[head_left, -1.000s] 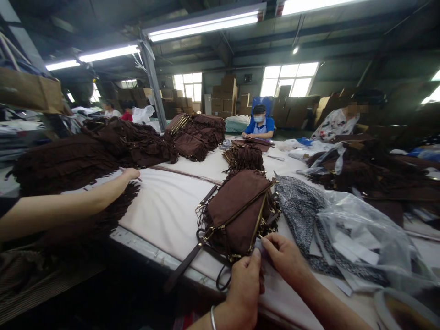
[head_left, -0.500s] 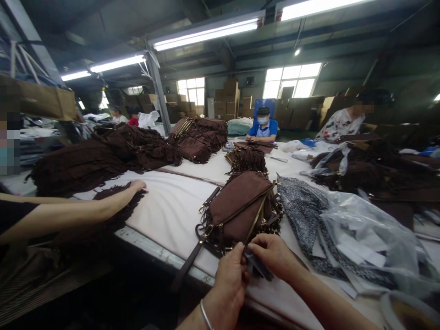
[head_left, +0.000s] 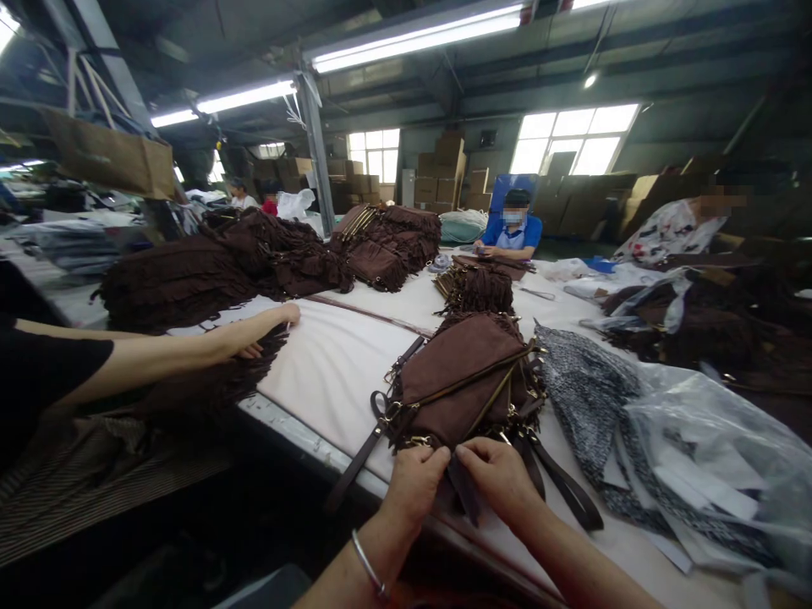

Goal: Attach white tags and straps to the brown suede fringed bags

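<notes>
A brown bag with gold zips and metal clasps lies on the white-covered table in front of me. At its near edge, my left hand is closed in a pinch, a silver bangle on the wrist. Beside it, my right hand pinches a dark brown strap that hangs down between the hands. The exact spot under my left fingertips is hidden. One brown strap sticks out to the left of the bag, and a looped strap lies to its right.
Grey speckled fabric and a clear plastic bag lie to the right. Piles of fringed brown bags stand at the left and beyond. A co-worker's arm reaches over brown fringed material at left. Another person sits across the table.
My view has swung slightly left. My hands have drawn a little apart at the bag's near edge, and the looped strap at right now shows. The co-worker's second hand has come into view.
</notes>
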Action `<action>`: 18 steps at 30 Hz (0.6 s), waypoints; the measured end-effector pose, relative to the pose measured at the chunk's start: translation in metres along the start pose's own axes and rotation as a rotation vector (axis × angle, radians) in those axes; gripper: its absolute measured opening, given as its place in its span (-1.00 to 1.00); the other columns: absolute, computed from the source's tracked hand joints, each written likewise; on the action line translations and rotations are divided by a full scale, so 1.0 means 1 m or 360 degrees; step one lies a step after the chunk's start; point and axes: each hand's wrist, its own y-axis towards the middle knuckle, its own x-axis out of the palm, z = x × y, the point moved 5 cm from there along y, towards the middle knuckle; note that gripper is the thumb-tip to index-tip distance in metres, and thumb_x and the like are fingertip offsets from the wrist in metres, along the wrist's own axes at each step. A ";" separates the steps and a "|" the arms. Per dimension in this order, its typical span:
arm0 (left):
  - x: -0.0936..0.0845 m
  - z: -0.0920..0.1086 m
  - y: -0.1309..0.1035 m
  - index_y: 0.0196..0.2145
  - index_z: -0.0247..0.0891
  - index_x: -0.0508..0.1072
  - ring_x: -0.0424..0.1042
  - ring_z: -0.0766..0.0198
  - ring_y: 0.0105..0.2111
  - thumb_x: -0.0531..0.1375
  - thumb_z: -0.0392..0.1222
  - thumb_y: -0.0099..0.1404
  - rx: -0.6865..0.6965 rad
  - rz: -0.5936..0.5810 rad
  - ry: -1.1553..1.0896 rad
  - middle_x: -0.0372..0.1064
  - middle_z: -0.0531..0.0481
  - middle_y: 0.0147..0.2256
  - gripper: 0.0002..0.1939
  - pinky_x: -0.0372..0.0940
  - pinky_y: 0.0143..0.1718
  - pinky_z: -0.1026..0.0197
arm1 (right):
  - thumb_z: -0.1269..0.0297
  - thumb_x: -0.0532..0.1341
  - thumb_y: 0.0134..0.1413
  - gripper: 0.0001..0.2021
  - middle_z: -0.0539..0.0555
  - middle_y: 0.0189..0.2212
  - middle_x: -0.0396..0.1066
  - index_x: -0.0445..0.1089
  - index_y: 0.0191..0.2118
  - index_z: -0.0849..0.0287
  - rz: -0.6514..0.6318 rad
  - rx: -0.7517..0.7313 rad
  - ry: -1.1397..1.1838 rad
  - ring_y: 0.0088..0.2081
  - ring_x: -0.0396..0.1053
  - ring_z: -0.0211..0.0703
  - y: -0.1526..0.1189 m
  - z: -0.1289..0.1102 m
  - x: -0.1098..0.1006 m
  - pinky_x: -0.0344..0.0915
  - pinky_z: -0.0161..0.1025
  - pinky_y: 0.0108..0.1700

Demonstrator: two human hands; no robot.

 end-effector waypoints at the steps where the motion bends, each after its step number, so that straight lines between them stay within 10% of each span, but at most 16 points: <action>1: 0.000 -0.001 -0.001 -0.68 -0.21 0.22 0.06 0.36 -0.60 0.18 0.11 0.16 -0.0012 -0.0010 -0.0021 0.07 0.14 -0.66 -0.57 -0.08 -0.55 0.25 | 0.05 0.15 0.05 -0.68 0.05 -0.50 0.53 0.53 -0.45 0.17 0.0029 0.0021 0.0017 -0.37 0.45 -0.06 0.001 0.000 0.001 0.30 -0.24 -0.33; 18: 0.032 -0.016 -0.029 -0.58 -0.24 0.28 0.11 0.38 -0.60 0.29 0.28 0.03 -0.0242 0.0137 -0.0708 0.15 0.14 -0.64 -0.49 0.00 -0.55 0.28 | -0.04 0.19 0.02 -0.62 0.07 -0.48 0.51 0.51 -0.43 0.20 -0.0080 0.0068 0.0189 -0.37 0.42 -0.07 -0.001 0.005 -0.004 0.29 -0.25 -0.33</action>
